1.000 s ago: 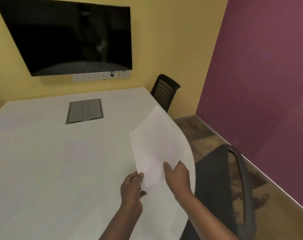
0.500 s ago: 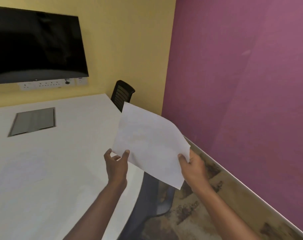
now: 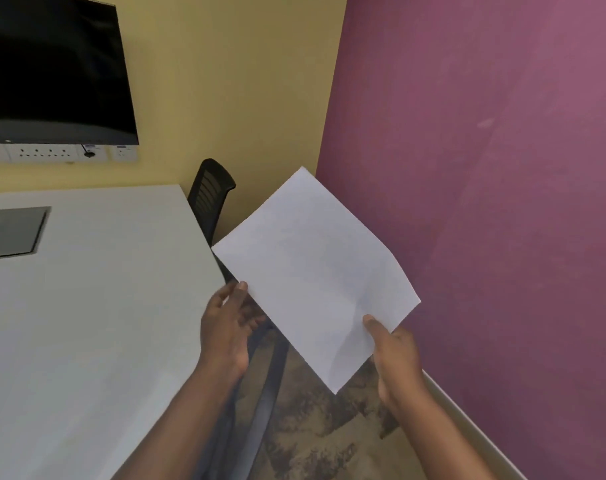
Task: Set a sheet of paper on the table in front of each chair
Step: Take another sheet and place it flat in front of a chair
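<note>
- The right hand (image 3: 396, 355) pinches the near corner of the sheet of paper (image 3: 315, 275), thumb on top.
- The left hand (image 3: 227, 327) is loosely open, fingertips touching the sheet's left edge.
- The sheet hangs in the air, tilted, past the white table (image 3: 87, 306)'s right edge.
- Beyond it a black chair (image 3: 209, 195) stands at the table's far corner.
</note>
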A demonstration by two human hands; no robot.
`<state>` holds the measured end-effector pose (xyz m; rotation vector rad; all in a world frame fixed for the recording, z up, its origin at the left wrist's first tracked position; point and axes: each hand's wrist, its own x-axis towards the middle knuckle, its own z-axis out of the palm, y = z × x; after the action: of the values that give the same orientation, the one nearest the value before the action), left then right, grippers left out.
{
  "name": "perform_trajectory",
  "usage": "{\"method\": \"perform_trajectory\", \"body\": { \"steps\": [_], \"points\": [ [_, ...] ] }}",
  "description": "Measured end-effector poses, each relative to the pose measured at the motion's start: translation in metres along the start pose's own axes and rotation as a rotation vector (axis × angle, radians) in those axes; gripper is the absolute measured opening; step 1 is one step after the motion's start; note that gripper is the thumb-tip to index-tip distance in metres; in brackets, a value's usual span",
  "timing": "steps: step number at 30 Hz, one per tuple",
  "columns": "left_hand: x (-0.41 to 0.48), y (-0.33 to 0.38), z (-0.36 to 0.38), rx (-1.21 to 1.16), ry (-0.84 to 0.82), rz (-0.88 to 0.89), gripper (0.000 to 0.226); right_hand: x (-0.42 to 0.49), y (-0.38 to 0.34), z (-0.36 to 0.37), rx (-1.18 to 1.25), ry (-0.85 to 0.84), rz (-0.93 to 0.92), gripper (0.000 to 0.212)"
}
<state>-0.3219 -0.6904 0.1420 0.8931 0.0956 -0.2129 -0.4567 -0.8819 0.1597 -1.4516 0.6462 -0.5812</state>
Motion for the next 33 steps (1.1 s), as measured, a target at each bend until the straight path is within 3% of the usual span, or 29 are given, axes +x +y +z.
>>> {"method": "perform_trajectory", "body": {
  "steps": [2, 5, 8, 16, 21, 25, 28, 31, 33],
  "points": [
    [0.010, -0.024, 0.025, 0.018, -0.069, -0.026, 0.020, 0.033, -0.001, -0.001, 0.065, -0.024, 0.068, 0.011],
    [0.028, -0.048, 0.060, 0.054, -0.157, -0.026, 0.025, 0.078, -0.002, -0.001, 0.155, -0.075, 0.176, 0.011],
    [0.053, -0.060, 0.087, 0.079, -0.121, -0.014, 0.031, 0.118, -0.002, 0.000, 0.177, -0.147, 0.228, 0.018],
    [0.149, -0.054, 0.125, 0.163, 0.005, 0.086, 0.026, 0.248, -0.025, 0.005, 0.126, -0.309, 0.120, 0.050],
    [0.218, -0.056, 0.134, 0.289, 0.096, 0.179, 0.025, 0.359, -0.058, 0.023, -0.120, -0.347, -0.213, 0.048],
    [0.272, -0.065, 0.144, 0.410, 0.150, 0.251, 0.026, 0.439, -0.095, 0.068, -0.538, -0.370, -0.795, 0.059],
    [0.310, -0.071, 0.157, 0.508, 0.199, 0.291, 0.031, 0.487, -0.130, 0.126, -0.619, -0.491, -1.115, 0.062],
    [0.343, -0.076, 0.166, 0.615, 0.237, 0.339, 0.026, 0.525, -0.163, 0.188, -0.742, -0.681, -1.277, 0.072],
    [0.361, -0.076, 0.168, 0.654, 0.270, 0.355, 0.026, 0.544, -0.180, 0.226, -0.885, -0.832, -1.281, 0.079]
  ]
}}
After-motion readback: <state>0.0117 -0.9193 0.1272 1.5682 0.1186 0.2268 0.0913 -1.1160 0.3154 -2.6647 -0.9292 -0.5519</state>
